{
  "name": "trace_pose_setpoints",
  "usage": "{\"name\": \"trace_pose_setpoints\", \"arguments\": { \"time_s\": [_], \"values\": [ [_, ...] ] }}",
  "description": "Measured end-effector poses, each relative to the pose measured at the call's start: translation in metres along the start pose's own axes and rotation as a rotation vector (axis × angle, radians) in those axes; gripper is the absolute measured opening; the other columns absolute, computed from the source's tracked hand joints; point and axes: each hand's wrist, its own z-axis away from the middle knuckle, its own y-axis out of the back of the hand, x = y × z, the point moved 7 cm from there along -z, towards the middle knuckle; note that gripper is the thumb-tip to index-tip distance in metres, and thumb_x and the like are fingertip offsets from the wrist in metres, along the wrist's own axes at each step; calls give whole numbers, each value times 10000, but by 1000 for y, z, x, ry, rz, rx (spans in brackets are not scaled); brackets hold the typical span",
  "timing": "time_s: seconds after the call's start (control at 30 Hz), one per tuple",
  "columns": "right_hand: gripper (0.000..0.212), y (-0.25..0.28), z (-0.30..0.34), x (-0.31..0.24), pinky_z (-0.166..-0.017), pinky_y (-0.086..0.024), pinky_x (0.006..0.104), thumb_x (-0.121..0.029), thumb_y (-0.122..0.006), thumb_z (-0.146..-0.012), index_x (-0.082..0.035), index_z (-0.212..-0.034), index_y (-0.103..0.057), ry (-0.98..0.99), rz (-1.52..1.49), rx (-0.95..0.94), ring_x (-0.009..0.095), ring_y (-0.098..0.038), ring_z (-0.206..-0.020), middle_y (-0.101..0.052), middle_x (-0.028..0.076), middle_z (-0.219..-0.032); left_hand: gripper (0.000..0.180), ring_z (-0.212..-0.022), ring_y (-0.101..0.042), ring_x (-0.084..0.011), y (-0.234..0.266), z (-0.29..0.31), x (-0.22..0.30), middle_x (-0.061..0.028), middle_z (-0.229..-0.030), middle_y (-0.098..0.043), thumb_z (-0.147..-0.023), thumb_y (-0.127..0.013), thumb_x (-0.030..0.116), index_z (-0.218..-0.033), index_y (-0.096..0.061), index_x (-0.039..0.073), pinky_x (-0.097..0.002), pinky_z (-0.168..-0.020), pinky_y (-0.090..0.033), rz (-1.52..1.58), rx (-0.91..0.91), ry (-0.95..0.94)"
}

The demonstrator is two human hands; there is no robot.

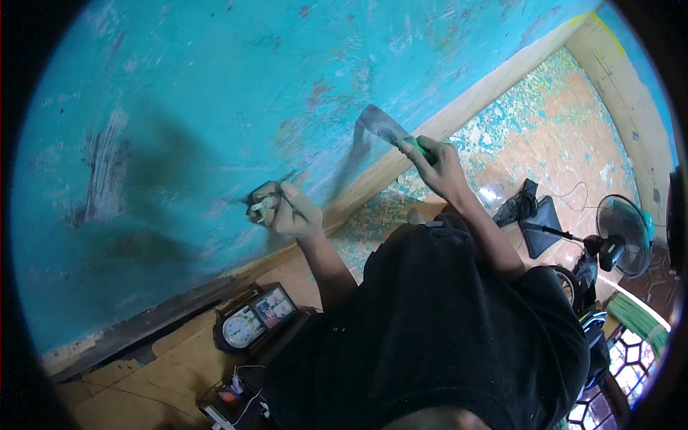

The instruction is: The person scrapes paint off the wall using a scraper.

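Before me is a turquoise wall (215,79), scuffed and patchy. In my right hand (442,170) is a scraper (378,125) with a wide metal blade and a green handle. Its blade points up and left, close to the wall; whether it touches cannot be told. Lower and further left, my left hand (297,213) is closed, its fingers drawn together at the wall. They are around a small dark and pale object (264,203), whose kind I cannot make out. A pale scraped patch (107,168) shows on the wall at the left.
Turquoise paint flakes litter the tiled floor (566,125) along the pale baseboard (494,79). A standing fan (622,236) is at the right. At the lower left are a framed clock (244,326) and a small box with cables (228,396). Patterned window bars (631,358) show at the lower right.
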Motion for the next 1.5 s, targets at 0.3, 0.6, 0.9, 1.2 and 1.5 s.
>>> {"name": "trace_pose_setpoints", "arguments": {
  "time_s": [0.3,0.6,0.9,1.2,1.5],
  "values": [
    [413,7,-5,-11,-463,-305,319,-296,-647,-929,36,-709,-537,41,-15,45,92,-328,-529,-340,77,-540,415,-627,-452,-237,3,-1,2,-61,-573,-523,-971,-450,133,-703,-755,50,-380,-602,-322,10,6,-22],
    [381,13,0,-32,-460,-336,331,-282,-665,-912,31,-718,-566,144,78,105,133,-348,-492,-407,145,-531,426,-662,-466,-228,2,3,0,-54,-607,-532,-977,-441,157,-721,-762,45,-386,-619,-318,-51,-14,4],
    [364,17,-6,-26,-457,-322,325,-294,-658,-920,16,-738,-598,65,53,74,101,-360,-490,-406,86,-520,404,-657,-477,-225,1,6,0,-44,-591,-544,-963,-456,146,-718,-766,66,-359,-658,-315,4,-34,8],
    [378,-6,-10,-27,-479,-322,312,-342,-642,-926,20,-819,-651,139,-12,50,85,-367,-532,-398,49,-545,414,-638,-506,-253,-4,8,-4,-55,-559,-560,-971,-459,134,-698,-759,56,-392,-710,-343,-11,16,-86],
    [465,28,-42,23,-510,-324,293,-437,-600,-935,14,-873,-692,38,-309,123,76,-389,-576,-460,13,-574,438,-675,-470,-250,1,16,-8,-78,-635,-542,-997,-456,158,-701,-749,23,-385,-672,-350,-62,7,-30]
  ]
}}
